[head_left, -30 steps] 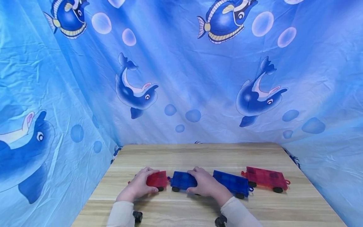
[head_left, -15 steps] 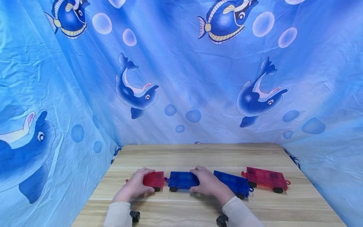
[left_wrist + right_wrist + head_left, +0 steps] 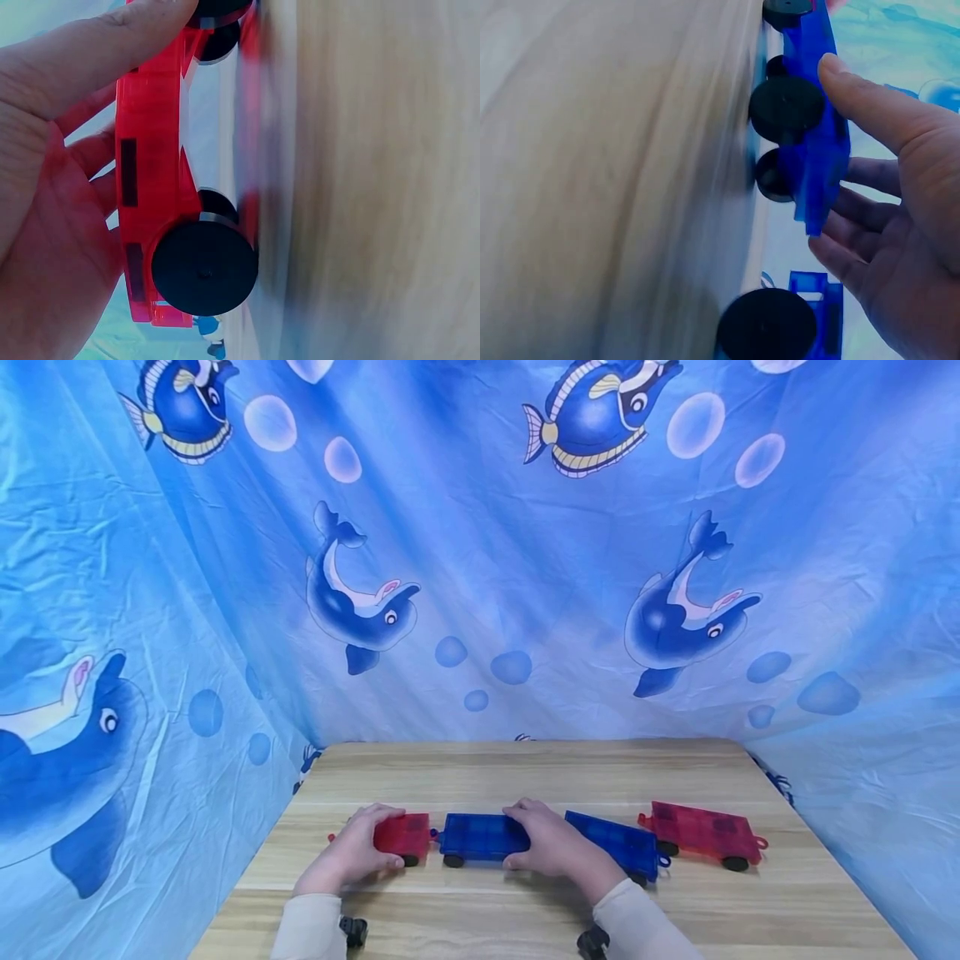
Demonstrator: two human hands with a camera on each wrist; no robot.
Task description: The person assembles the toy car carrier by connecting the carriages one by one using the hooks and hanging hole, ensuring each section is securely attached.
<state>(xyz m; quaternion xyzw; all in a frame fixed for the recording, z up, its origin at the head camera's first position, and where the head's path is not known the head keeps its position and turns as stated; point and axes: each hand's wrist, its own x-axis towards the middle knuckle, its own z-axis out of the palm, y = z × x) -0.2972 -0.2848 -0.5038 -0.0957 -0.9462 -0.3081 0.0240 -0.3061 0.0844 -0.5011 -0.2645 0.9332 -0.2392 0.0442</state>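
Note:
In the head view my left hand grips a translucent red toy train car. The left wrist view shows my thumb along the near side of the red car, whose black wheels are close to the wood. My right hand is around the right part of a blue toy train car. In the right wrist view, the thumb touches the near side of the blue car and the fingers reach its far side. The red and blue cars meet end to end at their small couplings.
Right of my right hand, a second blue car stands at an angle, partly covered by the hand. Its right end is beside another red car. The wooden table backs onto a blue dolphin-print curtain.
My left hand and the red car have moved left, and the blue car has rolled left with them. My right hand has shifted slightly right along the blue car. The two right-hand cars stayed put.

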